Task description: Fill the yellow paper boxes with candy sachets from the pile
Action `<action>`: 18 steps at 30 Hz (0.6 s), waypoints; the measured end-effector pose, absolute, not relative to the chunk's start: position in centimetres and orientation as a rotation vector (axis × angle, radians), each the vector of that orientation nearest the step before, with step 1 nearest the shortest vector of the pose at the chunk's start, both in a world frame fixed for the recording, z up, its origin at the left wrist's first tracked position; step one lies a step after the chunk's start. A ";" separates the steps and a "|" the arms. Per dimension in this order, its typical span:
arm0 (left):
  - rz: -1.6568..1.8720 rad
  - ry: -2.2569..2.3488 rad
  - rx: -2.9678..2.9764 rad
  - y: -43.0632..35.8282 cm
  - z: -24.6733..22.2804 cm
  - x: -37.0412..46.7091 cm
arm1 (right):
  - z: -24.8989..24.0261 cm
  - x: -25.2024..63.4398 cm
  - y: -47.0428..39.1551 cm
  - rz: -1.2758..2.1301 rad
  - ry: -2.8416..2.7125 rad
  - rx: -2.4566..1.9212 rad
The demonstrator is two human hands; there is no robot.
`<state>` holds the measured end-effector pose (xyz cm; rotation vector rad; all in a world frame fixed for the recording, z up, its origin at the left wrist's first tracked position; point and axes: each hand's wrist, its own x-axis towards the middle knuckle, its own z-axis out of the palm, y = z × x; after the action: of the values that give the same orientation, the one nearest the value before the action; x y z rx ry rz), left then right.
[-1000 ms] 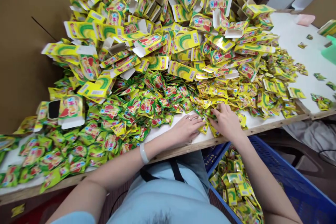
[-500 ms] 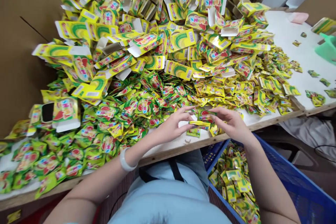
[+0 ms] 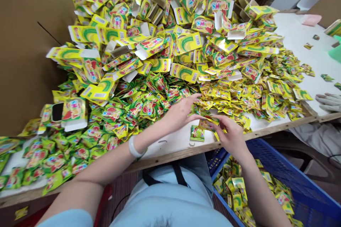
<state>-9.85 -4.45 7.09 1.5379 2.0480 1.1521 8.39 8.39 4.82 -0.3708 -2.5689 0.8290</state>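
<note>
One thin, glossy packet [image 3: 207, 124]
I watch the right hand [image 3: 231, 134] pinch it, the left hand's [image 3: 178, 114] fingers spread apart; one square green sachet [image 3: 197, 133] on smooth white surface [image 3: 172, 144].

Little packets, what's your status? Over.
Right hand pinching packet. Left hand open beside it, contact unclear. Green packet flat on tabletop. Packet heap crowding close beyond.

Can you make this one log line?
right hand: holding small packet | left hand: open, nearby | green sachet: lying on table

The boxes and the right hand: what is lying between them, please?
In the head view, mostly yellow packets lie between the boxes and the right hand.
</note>
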 end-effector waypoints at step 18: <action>1.433 2.263 1.172 -4.5 10.7 -14.0 | 4.6 9.2 8.1 1.473 -2.270 -0.487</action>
<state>-14.03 -4.49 10.71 1.1721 2.2630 1.4328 9.15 8.11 4.56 -0.4867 -2.2696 1.4733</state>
